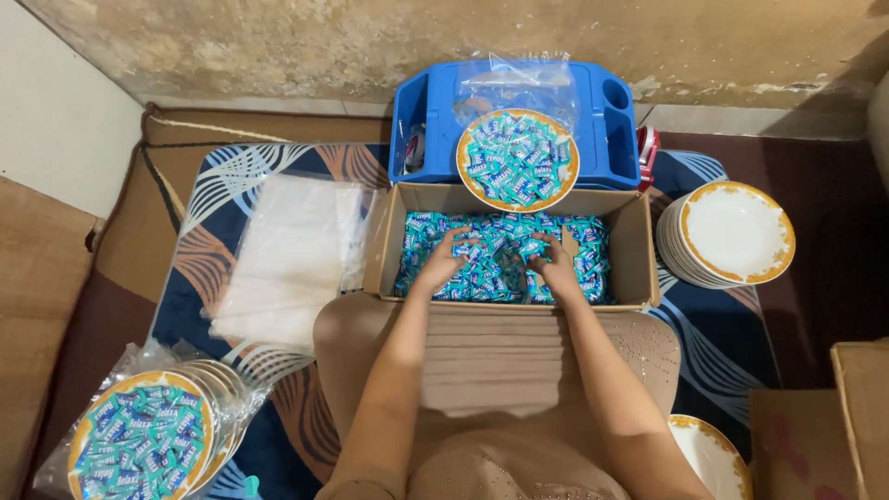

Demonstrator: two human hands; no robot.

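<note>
Cardboard box (639,243) w/ teal candies (491,255): left hand (443,264) & right hand (556,267) grips curled, scooping candies.

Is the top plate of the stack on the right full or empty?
Empty. The top plate of the stack shows a bare white middle inside its gold rim, unlike the candy-covered plate on the blue tray.

Small teal-wrapped candies (500,259) lie heaped inside the open cardboard box (639,250).
</note>
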